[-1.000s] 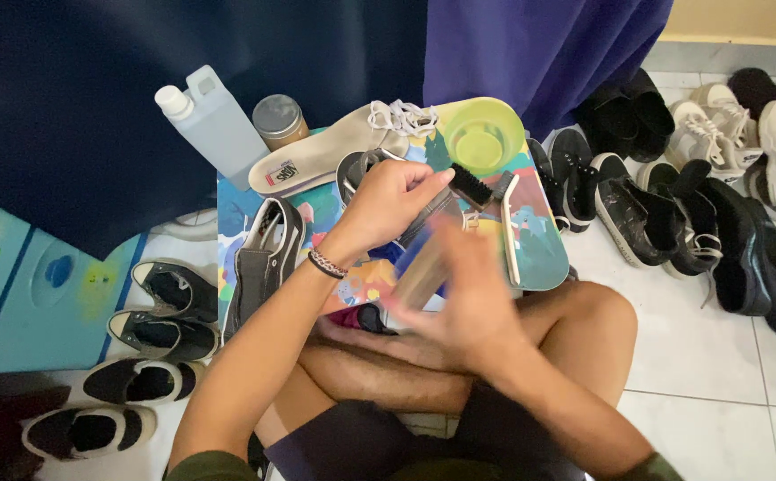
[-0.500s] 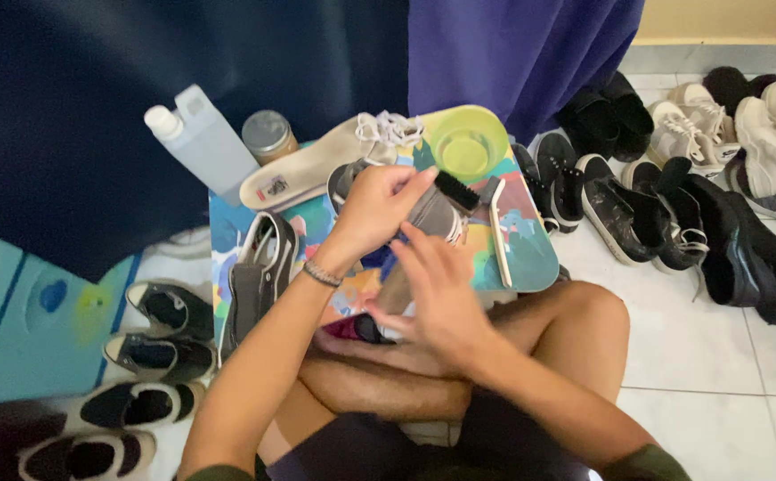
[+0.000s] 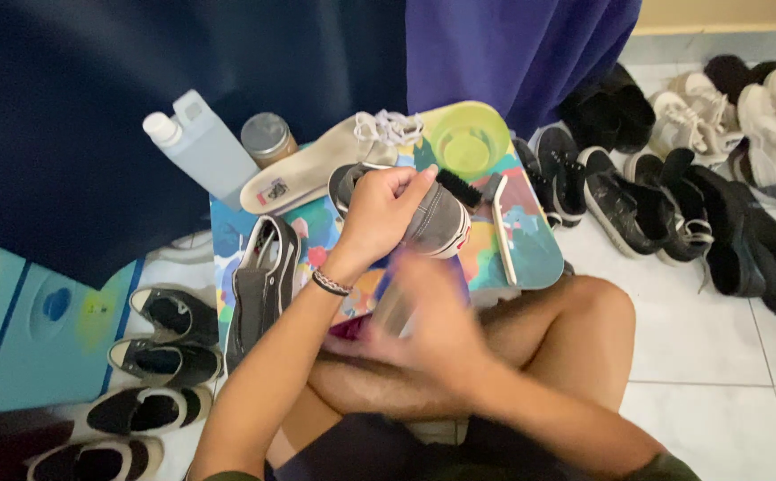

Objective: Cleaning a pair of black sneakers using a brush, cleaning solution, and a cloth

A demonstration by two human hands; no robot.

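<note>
Two hands busy: left hand (image 3: 386, 214) clamps the grey sneaker (image 3: 437, 218) above the colourful table (image 3: 530, 249); right hand (image 3: 428, 312), blurred, grip unclear, sits just below. Pale rectangular bottle (image 3: 205, 147) stands back-left.

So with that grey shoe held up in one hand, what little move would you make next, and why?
Probably bring the right hand back up to the grey shoe for another stroke. The left hand grips the shoe above the colourful tray, side turned outward, while the right hand is blurred just below it. What the right hand holds is too blurred to tell.
</note>
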